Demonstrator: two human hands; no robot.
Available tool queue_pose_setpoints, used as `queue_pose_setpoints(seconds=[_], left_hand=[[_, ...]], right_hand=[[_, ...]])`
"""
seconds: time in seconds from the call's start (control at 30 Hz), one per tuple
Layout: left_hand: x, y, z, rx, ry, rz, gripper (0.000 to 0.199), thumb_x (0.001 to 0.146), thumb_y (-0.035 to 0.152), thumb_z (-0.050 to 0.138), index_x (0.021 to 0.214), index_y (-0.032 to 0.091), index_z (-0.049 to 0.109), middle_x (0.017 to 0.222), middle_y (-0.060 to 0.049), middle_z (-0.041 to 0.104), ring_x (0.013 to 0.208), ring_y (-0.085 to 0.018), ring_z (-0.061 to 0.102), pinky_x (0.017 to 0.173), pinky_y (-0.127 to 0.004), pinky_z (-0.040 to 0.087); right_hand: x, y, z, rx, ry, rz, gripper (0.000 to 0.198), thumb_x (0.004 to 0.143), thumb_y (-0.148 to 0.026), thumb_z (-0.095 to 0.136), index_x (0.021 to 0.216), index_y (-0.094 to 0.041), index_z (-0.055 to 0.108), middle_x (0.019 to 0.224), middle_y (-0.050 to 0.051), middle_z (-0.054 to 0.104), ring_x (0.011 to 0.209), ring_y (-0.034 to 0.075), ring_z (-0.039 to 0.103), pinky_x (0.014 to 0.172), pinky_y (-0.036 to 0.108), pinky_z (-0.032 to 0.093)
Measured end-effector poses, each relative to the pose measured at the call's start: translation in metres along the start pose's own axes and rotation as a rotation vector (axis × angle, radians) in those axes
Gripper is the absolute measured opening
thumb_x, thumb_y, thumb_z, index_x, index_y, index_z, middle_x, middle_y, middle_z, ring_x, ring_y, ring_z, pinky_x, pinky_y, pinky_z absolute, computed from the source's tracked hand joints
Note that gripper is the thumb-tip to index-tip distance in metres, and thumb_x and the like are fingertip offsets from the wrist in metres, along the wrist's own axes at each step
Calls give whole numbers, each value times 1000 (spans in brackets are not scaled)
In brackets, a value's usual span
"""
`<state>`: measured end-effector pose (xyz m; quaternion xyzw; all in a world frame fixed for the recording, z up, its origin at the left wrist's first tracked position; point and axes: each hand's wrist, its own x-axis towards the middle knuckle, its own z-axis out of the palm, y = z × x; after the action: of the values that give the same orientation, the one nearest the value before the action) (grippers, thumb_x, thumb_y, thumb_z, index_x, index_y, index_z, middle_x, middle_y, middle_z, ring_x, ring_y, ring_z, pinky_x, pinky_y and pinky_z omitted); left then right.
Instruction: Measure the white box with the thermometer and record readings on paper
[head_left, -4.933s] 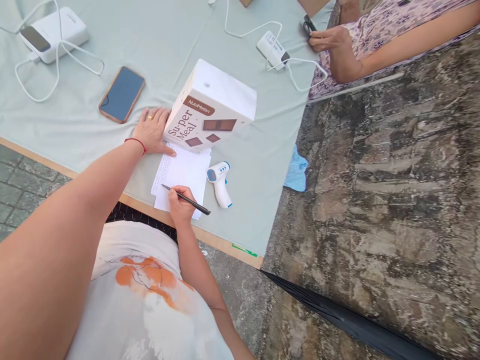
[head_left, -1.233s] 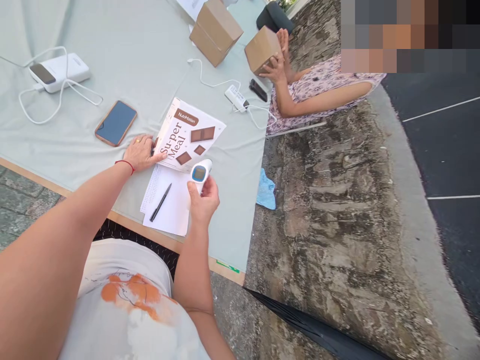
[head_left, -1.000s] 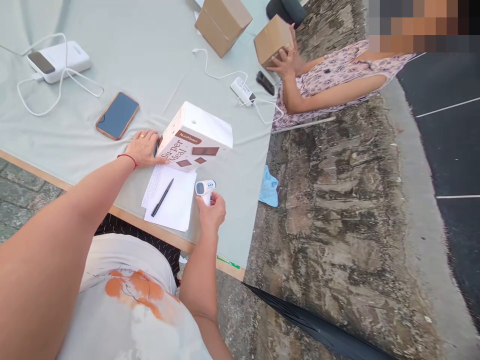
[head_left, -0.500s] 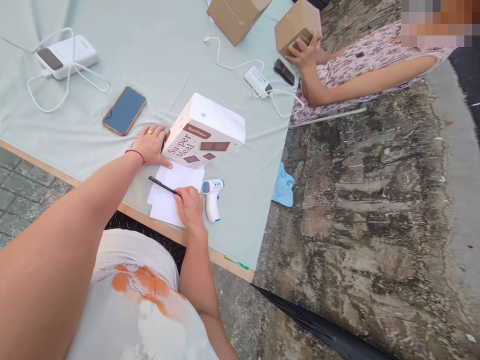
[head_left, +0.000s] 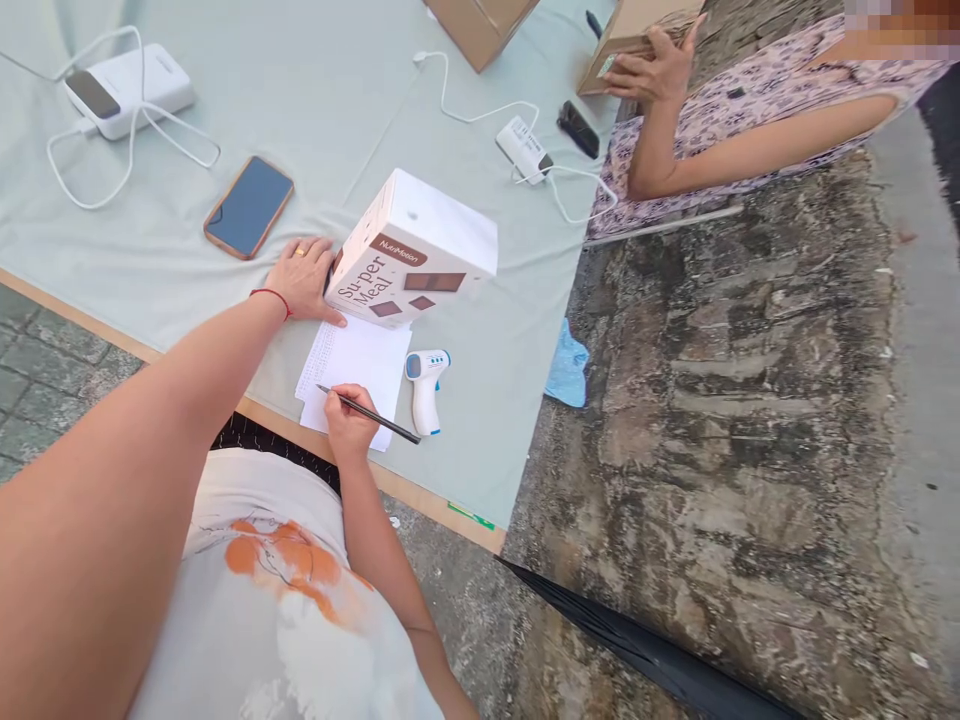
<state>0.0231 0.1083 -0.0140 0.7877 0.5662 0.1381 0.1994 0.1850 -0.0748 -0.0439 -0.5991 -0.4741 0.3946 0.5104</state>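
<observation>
Head: R fingers closed rnd pen

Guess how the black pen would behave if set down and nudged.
The black pen looks straight and rigid, so it probably wouldn't bend. Slim and seemingly rounded, it might roll. Being so thin, it's likely light.

1 held pen, 1 thermom, 1 ph, 3 bxs, 2 pwr bks.

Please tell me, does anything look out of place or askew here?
A crumpled blue thing, perhaps cloth, shows at the right edge of the table, dropped or hanging, I cannot tell. The paper sheets under the right hand overlap unevenly. I see no spill.
</observation>
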Motion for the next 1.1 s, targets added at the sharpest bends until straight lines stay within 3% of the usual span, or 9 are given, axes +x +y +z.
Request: queue_pose_setpoints(seconds=[0.53, 1.1], left_hand=[[1, -3, 2, 20, 12, 13, 118, 60, 81, 77, 154, 17, 44, 168, -18, 37, 157, -42, 28, 131, -52, 10], [1, -2, 1, 37, 10, 5, 118, 59, 80, 78, 153, 16, 46, 167, -19, 38, 156, -42, 31, 131, -52, 12]], right_hand=[[-2, -3, 1, -140, -62, -42, 18, 83, -39, 59, 75, -23, 64, 68, -3, 62, 62, 13, 52, 65, 30, 47], [-1, -4, 1, -116, -35, -53, 17, 82, -38, 60, 74, -23, 63, 67, -4, 62, 61, 13, 52, 63, 30, 46]])
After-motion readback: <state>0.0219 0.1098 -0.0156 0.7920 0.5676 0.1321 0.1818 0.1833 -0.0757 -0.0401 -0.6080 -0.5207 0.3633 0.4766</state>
